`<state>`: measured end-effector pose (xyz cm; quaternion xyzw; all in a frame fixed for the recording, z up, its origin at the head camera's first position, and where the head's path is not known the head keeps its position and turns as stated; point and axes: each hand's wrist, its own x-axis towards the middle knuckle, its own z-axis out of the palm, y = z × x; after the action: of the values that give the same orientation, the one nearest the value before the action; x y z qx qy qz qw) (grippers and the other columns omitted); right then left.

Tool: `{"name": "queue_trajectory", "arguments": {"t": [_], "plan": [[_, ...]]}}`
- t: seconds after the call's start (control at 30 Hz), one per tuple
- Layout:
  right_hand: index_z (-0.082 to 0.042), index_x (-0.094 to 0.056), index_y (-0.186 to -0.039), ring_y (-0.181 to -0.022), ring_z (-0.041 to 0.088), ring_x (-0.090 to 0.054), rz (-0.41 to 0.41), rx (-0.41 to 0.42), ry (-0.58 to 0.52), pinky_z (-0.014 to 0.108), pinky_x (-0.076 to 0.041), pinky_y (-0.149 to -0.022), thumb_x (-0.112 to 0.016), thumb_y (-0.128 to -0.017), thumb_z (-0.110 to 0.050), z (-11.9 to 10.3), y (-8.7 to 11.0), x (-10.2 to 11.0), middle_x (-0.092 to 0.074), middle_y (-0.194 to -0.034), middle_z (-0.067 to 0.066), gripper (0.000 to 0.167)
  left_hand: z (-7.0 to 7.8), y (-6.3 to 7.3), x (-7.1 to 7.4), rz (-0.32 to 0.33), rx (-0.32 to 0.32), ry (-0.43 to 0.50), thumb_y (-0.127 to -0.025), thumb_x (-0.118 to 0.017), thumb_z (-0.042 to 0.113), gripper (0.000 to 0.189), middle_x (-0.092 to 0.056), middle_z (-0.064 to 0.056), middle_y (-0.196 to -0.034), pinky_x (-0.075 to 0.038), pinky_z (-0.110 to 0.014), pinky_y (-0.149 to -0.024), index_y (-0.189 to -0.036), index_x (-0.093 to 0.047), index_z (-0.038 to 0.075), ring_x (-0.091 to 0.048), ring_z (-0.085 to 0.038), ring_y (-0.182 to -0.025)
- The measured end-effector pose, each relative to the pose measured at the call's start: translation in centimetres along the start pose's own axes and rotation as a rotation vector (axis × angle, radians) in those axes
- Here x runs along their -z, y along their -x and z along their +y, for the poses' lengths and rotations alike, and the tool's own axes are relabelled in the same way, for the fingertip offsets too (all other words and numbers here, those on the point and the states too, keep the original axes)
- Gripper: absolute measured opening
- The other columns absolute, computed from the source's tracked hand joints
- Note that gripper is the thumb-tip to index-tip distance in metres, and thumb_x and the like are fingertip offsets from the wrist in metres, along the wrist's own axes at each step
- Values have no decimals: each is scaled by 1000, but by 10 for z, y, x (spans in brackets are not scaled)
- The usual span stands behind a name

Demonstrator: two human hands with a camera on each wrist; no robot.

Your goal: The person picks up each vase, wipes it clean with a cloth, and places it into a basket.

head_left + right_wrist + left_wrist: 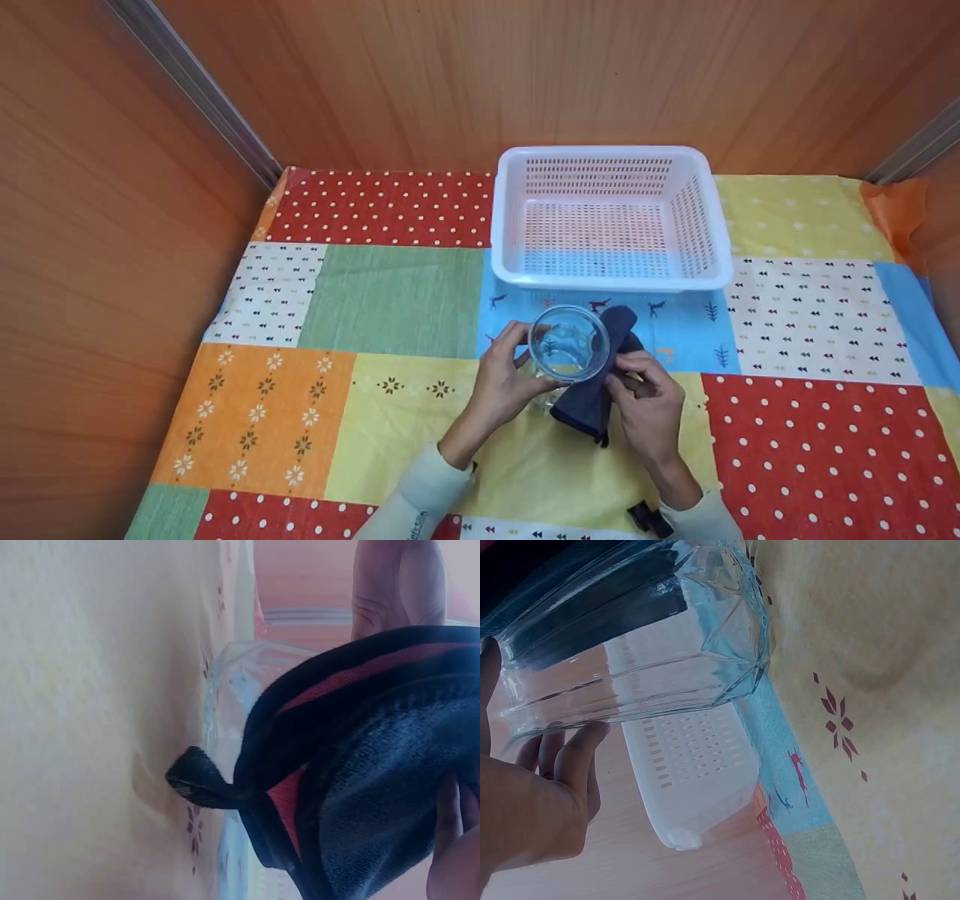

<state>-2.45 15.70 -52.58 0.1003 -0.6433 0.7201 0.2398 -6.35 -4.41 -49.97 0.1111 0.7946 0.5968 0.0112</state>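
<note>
A clear glass (pixel 568 349) with a faceted base stands out above the yellow part of the cloth, its round mouth turned up toward the head view. Around its rim end curl the fingers and thumb of my left hand (pixel 501 380). My right hand (pixel 649 401) pinches a dark grey cleaning cloth (pixel 609 390) against the glass's right side. In the right wrist view the cloth (pixel 390 772) shows black edging, a pink-red inner strip and a small hanging loop. The left wrist view has the glass (pixel 645 652) lengthwise, with the left hand (pixel 540 802) at its rim end.
A white plastic basket (pixel 611 283) with slotted walls stands just beyond the hands; nothing shows inside it. Patchwork tablecloth (pixel 405 300) covers the table. Wooden panels (pixel 420 82) rise at the back and the sides.
</note>
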Motion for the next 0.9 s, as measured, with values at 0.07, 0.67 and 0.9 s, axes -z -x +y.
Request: {"name": "queue_trajectory", "arguments": {"t": [0.07, 0.67, 0.9], "plan": [[6, -75, -106, -103, 8, -71, 6, 8, -1, 23, -59, -91, -64, -81, 34, 0, 1, 0, -70, -105, 11, 38, 0, 0, 0, -2, -3, 1, -72, -98, 5, 60, -65, -12, -121, -58, -50, -102, -123, -67, 8, -62, -29, -117], [7, -75, -97, -96, 4, -70, -57, -121, 268, 19, -60, -85, -72, -82, 26, -7, -8, 3, -72, -99, 20, 24, -3, -1, -2, -14, -10, 20, -73, -97, 4, 60, -64, -15, -123, -56, -50, -103, -125, -66, 4, -62, -31, -119], [6, -76, -96, -97, 2, -69, -132, -186, 315, 18, -59, -85, -76, -83, 21, -11, -16, 6, -71, -100, 20, 19, 0, 0, -1, 1, -6, 7, -72, -98, 7, 59, -65, -5, -120, -57, -50, -102, -122, -67, 10, -62, -28, -117]]}}
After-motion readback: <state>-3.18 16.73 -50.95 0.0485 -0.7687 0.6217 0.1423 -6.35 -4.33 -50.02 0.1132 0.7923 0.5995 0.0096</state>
